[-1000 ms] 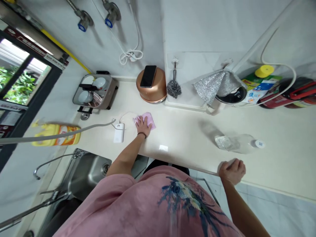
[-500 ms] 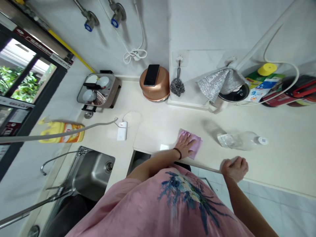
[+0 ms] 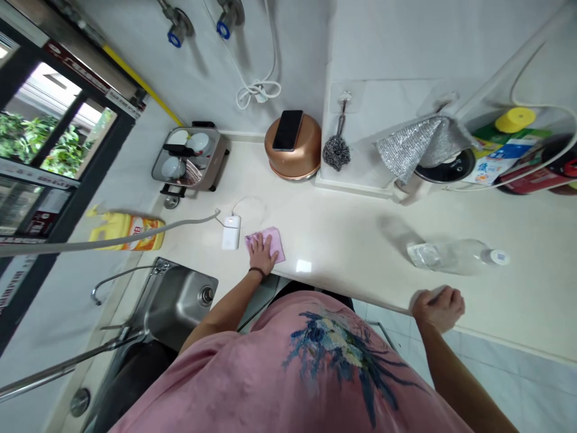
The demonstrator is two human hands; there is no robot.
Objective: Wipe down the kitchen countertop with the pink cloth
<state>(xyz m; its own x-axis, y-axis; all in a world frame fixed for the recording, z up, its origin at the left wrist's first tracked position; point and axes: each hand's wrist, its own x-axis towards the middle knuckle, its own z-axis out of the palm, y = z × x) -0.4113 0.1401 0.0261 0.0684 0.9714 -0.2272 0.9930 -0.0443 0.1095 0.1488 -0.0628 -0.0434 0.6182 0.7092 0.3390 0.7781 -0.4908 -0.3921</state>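
My left hand (image 3: 262, 253) lies flat with fingers spread on a pink cloth (image 3: 274, 242), pressing it onto the cream countertop (image 3: 342, 234) near the front edge. A white power bank (image 3: 231, 232) with a cable sits just left of the cloth. My right hand (image 3: 439, 307) is curled round the counter's front edge, with a clear plastic bottle (image 3: 455, 257) lying on its side just beyond it.
A steel sink (image 3: 180, 300) is at the lower left, a yellow detergent bottle (image 3: 128, 230) beside it. Along the back wall stand a dish rack (image 3: 189, 159), a copper pot with a phone (image 3: 288, 129) on it, a steel scourer (image 3: 336, 151) and a silver cloth (image 3: 415, 150).
My left hand slid the pink cloth from the left of the counter out to the right, and has now come back left beside the power bank. The right hand stayed on the edge.
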